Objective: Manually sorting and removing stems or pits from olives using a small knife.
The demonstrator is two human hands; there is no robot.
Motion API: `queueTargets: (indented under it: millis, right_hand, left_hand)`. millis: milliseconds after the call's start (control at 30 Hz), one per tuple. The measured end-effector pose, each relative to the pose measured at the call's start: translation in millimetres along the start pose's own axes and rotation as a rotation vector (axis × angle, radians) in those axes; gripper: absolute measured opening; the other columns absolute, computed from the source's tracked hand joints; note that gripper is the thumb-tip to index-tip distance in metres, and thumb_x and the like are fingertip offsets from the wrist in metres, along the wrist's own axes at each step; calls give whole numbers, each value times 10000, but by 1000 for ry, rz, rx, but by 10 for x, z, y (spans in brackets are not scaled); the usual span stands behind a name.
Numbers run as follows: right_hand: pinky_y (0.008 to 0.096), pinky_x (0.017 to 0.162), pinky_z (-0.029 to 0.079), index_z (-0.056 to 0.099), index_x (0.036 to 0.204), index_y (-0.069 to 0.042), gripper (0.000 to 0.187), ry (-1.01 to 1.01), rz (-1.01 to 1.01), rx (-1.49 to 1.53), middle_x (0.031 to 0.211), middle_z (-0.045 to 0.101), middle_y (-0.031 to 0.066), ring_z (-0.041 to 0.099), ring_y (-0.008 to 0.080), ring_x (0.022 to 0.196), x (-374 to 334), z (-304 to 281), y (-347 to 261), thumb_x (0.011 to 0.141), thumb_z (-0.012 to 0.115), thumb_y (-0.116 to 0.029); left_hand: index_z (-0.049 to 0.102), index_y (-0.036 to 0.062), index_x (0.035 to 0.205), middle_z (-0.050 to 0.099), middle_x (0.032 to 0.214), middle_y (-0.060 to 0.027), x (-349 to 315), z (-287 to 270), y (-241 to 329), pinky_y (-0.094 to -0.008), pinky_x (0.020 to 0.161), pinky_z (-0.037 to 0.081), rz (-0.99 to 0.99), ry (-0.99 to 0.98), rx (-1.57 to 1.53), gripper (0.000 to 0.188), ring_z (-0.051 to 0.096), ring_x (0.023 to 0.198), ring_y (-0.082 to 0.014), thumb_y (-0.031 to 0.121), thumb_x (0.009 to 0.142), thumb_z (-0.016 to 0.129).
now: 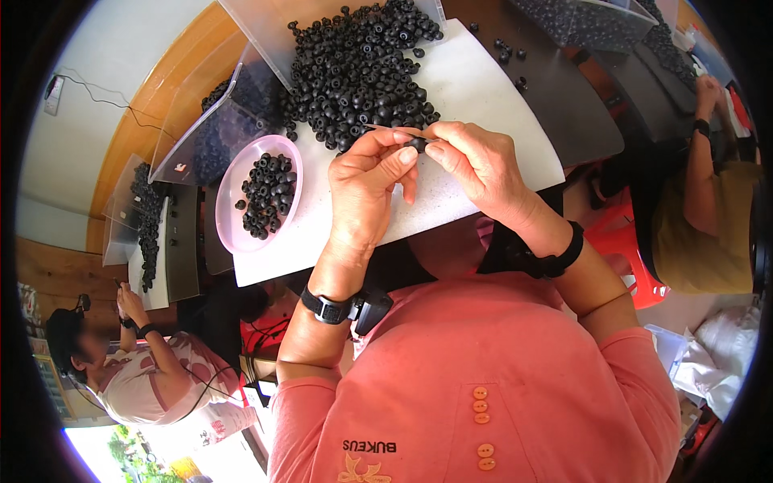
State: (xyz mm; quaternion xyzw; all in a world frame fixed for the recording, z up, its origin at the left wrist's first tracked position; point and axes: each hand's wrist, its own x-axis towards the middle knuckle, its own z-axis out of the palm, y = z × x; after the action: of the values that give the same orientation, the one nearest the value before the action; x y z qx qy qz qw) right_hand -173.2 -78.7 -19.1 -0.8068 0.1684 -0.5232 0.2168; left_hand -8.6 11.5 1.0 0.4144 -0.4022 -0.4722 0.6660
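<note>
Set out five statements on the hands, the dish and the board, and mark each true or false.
1. The left hand and right hand come together at one black round piece. True.
2. A pale pink dish lies to the left of the left hand. True.
3. The dish is empty. False: it holds a cluster of black pieces.
4. The board under the hands is red. False: it is white board.
5. The wearer's shirt is dark blue. False: it is a coral-pink shirt.
</note>
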Motion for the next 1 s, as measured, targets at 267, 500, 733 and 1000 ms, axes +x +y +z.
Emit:
queueTargets:
  millis: [267, 500, 733, 1000]
  right_hand:
    - [356, 577, 528, 681, 1040, -33, 195, 8, 53, 97, 787, 704, 105, 681, 258, 648, -8, 18, 38, 953, 724, -203]
    - [331, 596, 538, 684, 1045, -29, 184, 86, 56, 144, 796, 710, 111, 697, 237, 664, -21, 31, 43, 954, 727, -183]
    - [320, 601, 538, 688, 1037, -25, 216, 20, 37, 195, 810, 714, 110, 701, 224, 667, -31, -37, 15, 937, 755, -205]
    - [326, 615, 540, 687, 1038, -15, 223, 6, 22, 179, 822, 711, 113, 697, 228, 681, -47, -27, 38, 930, 761, -195]
  left_hand:
    - [667, -63, 1129, 691, 895, -108, -17, 128, 3, -261, 536, 518, 2, 68, -81, 176, 649, 709, -151, -32, 956, 669]
    - [673, -70, 1133, 707, 967, -131, -51, 148, -2, -268, 542, 519, -68, 64, -97, 182, 659, 728, -163, -27, 956, 670]
    - [684, -53, 1128, 713, 1026, -148, -86, 143, -45, -286, 546, 523, 12, 49, -138, 161, 665, 744, -187, -3, 982, 637]
    - [675, -75, 1144, 704, 984, -148, -120, 159, -26, -287, 536, 536, 21, 56, -81, 179, 658, 723, -169, -44, 972, 638]
